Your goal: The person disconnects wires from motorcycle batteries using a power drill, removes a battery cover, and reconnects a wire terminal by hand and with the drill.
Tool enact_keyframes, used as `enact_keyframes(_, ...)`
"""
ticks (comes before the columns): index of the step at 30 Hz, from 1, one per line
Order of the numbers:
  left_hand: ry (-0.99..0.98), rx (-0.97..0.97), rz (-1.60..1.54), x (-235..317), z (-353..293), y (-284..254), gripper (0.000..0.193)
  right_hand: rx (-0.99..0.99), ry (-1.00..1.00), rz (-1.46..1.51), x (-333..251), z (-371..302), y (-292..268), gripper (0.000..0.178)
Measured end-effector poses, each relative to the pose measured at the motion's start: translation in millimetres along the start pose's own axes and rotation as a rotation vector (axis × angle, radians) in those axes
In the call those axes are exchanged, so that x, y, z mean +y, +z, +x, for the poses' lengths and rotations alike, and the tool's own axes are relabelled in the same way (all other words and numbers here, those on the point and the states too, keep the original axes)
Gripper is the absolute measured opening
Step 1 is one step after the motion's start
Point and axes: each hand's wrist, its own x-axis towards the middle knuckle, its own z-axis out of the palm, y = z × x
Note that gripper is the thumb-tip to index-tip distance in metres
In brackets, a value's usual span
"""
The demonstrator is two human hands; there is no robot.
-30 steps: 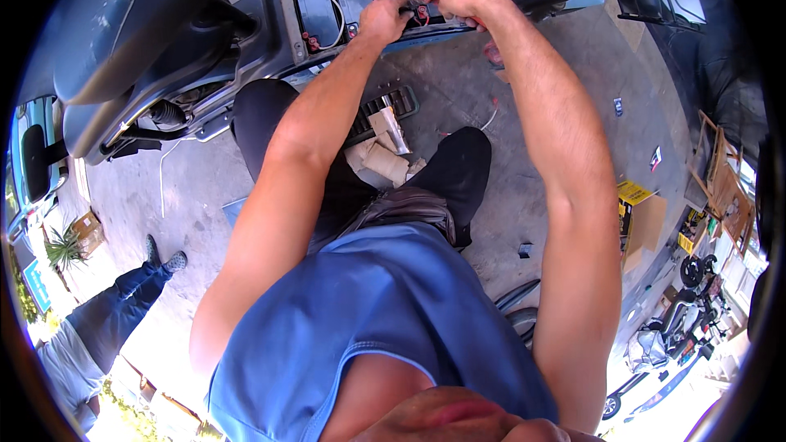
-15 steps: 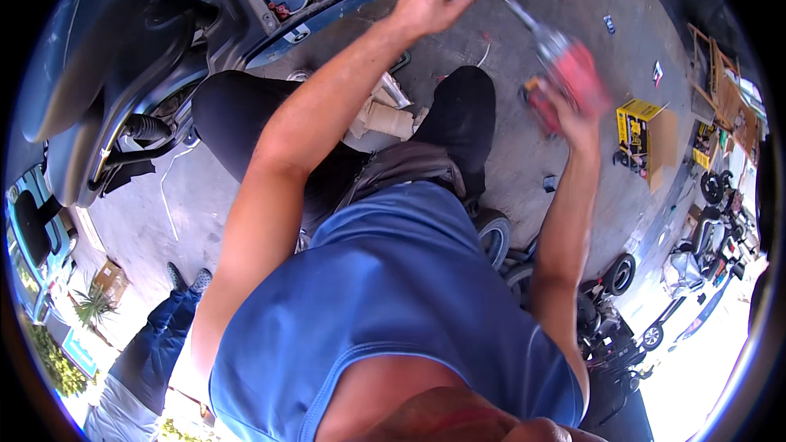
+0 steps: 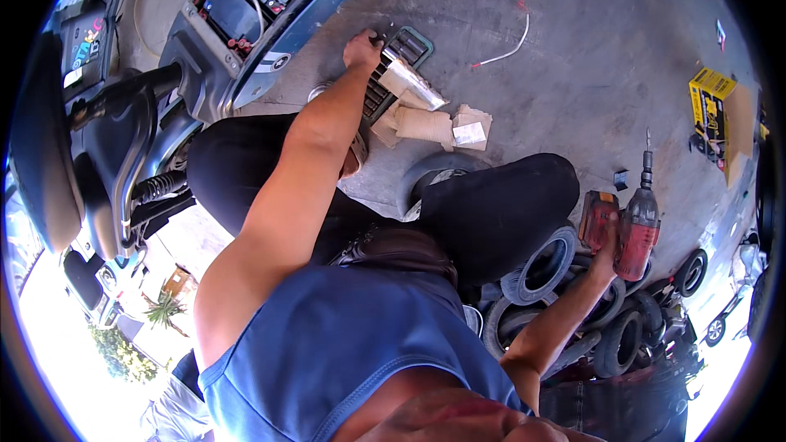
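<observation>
My right hand (image 3: 607, 250) is wrapped round the grip of a red and grey cordless drill driver (image 3: 639, 241), held out to the right. A long bit (image 3: 648, 141) sticks out of its nose, pointing away from me. Reaching forward, my left hand (image 3: 363, 49) is closed at the edge of an opened tool case (image 3: 409, 45) with dark slots. Something small and dark shows at its fingertips, too little to name. Torn brown cardboard (image 3: 426, 124) and a silvery wrapper (image 3: 411, 86) lie against the case.
A blue vehicle body (image 3: 327, 4) with batteries (image 3: 237, 12) in an open bay stands at the front left. Several tyres (image 3: 540, 266) are piled on the right near my knee. A yellow and black box (image 3: 712, 119) and a red-tipped white cable (image 3: 512, 49) lie on the concrete.
My left hand has left the drill driver's tip and moved down to the tool case. My right hand has drawn the driver lower and to the right. The view has shifted.
</observation>
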Motion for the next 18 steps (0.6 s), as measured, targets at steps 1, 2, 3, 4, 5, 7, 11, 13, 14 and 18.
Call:
enact_keyframes(1, 0.005, -0.032, 0.049, 0.8, 3.9, 2.0, 0.035, -0.017, 0.037, 0.017, -2.0, -4.7, 0.1, 0.032)
enact_keyframes(2, 0.009, -0.072, 0.089, 1.9, 7.2, 3.2, 0.036, -0.026, 0.060, 0.037, -4.6, -8.0, 0.4, 0.031)
enact_keyframes(3, 0.015, -0.071, 0.133, 3.4, 9.4, 4.1, 0.037, -0.032, 0.140, 0.141, -6.0, -10.5, 3.5, 0.030)
enact_keyframes(4, 0.037, -0.093, 0.161, 4.5, 11.0, 3.9, 0.035, -0.022, 0.176, 0.139, -6.9, -11.1, 6.3, 0.030)
enact_keyframes(5, 0.059, -0.078, 0.194, 5.0, 11.3, 2.9, 0.034, -0.025, 0.211, 0.140, -6.3, -10.8, 10.4, 0.030)
enact_keyframes(7, 0.092, -0.040, 0.143, 7.4, 9.4, -2.4, 0.020, 0.004, 0.210, 0.110, -2.0, -6.7, 19.6, 0.031)
enact_keyframes(11, 0.003, 0.327, -0.016, 36.3, -5.6, -15.7, 0.021, 0.057, -0.036, -0.094, 11.4, 11.3, 48.2, 0.037)
enact_keyframes(13, 0.237, 0.322, -0.129, 72.5, -24.3, -6.6, 0.021, 0.077, -0.110, -0.212, 11.8, 17.5, 63.3, 0.040)
enact_keyframes(14, 0.373, 0.345, -0.191, 93.4, -34.9, 1.5, 0.021, 0.074, -0.248, -0.293, 9.7, 20.6, 71.2, 0.038)
enact_keyframes(18, 0.555, -0.098, 0.042, 156.5, -78.3, 38.0, 0.025, 0.053, -0.534, -0.452, -9.1, 25.9, 99.4, 0.029)
